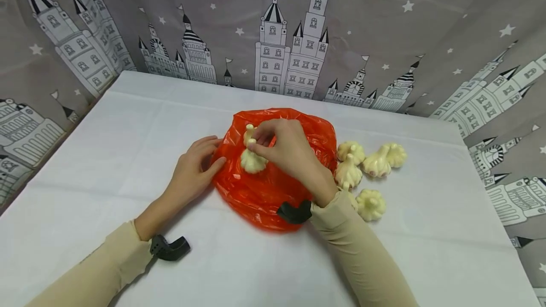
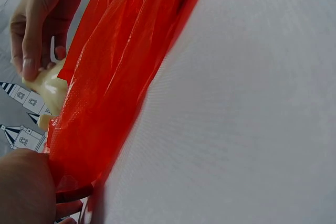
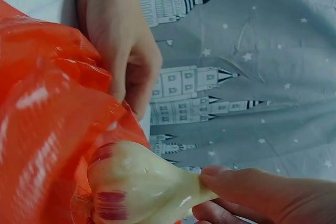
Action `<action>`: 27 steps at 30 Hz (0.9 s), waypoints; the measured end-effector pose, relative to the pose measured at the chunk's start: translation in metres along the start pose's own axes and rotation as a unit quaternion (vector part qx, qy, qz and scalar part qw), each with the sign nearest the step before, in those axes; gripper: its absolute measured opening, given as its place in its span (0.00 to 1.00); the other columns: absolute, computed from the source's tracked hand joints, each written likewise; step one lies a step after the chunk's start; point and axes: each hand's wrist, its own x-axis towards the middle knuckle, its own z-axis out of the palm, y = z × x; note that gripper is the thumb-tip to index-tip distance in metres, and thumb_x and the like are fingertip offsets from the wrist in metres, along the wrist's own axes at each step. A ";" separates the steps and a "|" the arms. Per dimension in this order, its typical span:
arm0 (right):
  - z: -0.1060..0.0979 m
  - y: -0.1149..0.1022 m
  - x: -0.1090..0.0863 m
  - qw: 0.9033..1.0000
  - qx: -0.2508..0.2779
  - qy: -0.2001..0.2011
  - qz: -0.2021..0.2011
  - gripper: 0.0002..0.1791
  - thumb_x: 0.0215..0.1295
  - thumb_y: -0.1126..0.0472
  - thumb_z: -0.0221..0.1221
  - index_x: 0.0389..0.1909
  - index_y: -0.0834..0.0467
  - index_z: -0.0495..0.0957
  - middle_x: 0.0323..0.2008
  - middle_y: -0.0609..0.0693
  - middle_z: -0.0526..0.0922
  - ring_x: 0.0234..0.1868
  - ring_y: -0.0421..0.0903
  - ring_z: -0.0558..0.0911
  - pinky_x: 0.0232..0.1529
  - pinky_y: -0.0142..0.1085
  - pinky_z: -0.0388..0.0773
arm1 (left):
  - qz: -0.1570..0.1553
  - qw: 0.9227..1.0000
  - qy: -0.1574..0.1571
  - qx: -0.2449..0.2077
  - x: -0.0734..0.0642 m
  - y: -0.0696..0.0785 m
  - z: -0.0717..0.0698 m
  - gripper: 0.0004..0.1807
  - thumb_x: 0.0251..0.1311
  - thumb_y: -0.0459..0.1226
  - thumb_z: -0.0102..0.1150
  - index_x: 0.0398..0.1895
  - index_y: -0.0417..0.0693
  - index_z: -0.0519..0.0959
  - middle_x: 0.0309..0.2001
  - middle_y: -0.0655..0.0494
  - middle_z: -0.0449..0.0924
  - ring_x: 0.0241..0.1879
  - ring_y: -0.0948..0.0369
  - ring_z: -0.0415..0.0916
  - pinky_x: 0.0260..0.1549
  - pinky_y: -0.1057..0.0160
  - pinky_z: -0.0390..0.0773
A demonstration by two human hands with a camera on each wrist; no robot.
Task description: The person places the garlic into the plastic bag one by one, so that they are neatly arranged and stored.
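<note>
- Left hand (image 1: 192, 169): at the red bag's (image 1: 256, 198) left edge, pinching its plastic.
- Loose bulbs (image 1: 371, 205): clustered right of the bag.
- Right hand (image 1: 287, 148): above the bag, fingertips clamped on a garlic bulb (image 1: 253, 162) by its stem.
- Another bulb (image 1: 248, 135): at the bag's far-left part.
- Castle-print curtain (image 1: 367, 13): behind the bag.

1 garlic bulb (image 1: 353, 200) part-hidden behind right sleeve (image 1: 362, 250), itself cropped at bottom.

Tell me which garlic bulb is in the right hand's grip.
The nearer garlic bulb over the red plastic bag: the right hand pinches its stem. Another bulb shows just behind it; the rest lie right of the bag.
</note>
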 end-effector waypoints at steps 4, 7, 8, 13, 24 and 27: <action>0.011 0.000 0.003 1.000 -0.003 -0.008 0.000 0.06 0.64 0.60 0.74 0.40 0.57 0.90 0.31 0.47 0.89 0.34 0.40 0.84 0.38 0.30 0.82 | 0.005 1.000 0.002 0.004 -0.001 -0.001 0.001 0.11 0.70 0.35 0.63 0.49 0.38 0.84 0.67 0.40 0.80 0.74 0.44 0.68 0.72 0.34 0.68; 0.021 0.003 0.005 1.000 -0.005 -0.019 0.002 0.06 0.65 0.60 0.74 0.40 0.57 0.90 0.31 0.47 0.89 0.34 0.40 0.85 0.38 0.27 0.82 | 0.005 1.000 0.001 0.004 -0.001 -0.001 0.001 0.10 0.70 0.35 0.63 0.48 0.38 0.85 0.67 0.40 0.80 0.74 0.44 0.68 0.72 0.33 0.68; 0.024 0.004 0.006 1.000 -0.006 -0.022 0.004 0.06 0.65 0.59 0.74 0.40 0.56 0.90 0.31 0.46 0.89 0.34 0.40 0.84 0.38 0.27 0.82 | 0.005 1.000 0.001 0.004 0.000 -0.001 0.001 0.10 0.70 0.35 0.63 0.48 0.38 0.85 0.67 0.40 0.79 0.74 0.44 0.69 0.72 0.33 0.68; 0.033 0.008 0.006 1.000 -0.004 -0.020 0.003 0.06 0.66 0.57 0.73 0.37 0.55 0.89 0.31 0.45 0.89 0.34 0.39 0.84 0.39 0.28 0.82 | 0.005 1.000 0.001 0.006 0.001 0.000 0.001 0.11 0.70 0.35 0.64 0.49 0.37 0.84 0.67 0.40 0.79 0.73 0.44 0.69 0.72 0.34 0.68; 0.030 0.008 0.003 1.000 -0.008 -0.008 -0.004 0.04 0.66 0.57 0.73 0.36 0.53 0.89 0.30 0.43 0.88 0.33 0.37 0.84 0.40 0.31 0.84 | 0.003 1.000 0.001 0.008 -0.001 0.001 0.000 0.11 0.70 0.35 0.63 0.50 0.37 0.84 0.68 0.40 0.79 0.74 0.43 0.68 0.71 0.31 0.67; 0.029 0.008 0.002 1.000 -0.014 -0.005 0.004 0.06 0.66 0.56 0.73 0.40 0.53 0.90 0.31 0.44 0.89 0.35 0.38 0.85 0.39 0.30 0.82 | 0.003 1.000 -0.001 0.009 0.000 0.001 0.001 0.11 0.70 0.35 0.63 0.50 0.38 0.84 0.68 0.40 0.78 0.74 0.43 0.68 0.71 0.31 0.68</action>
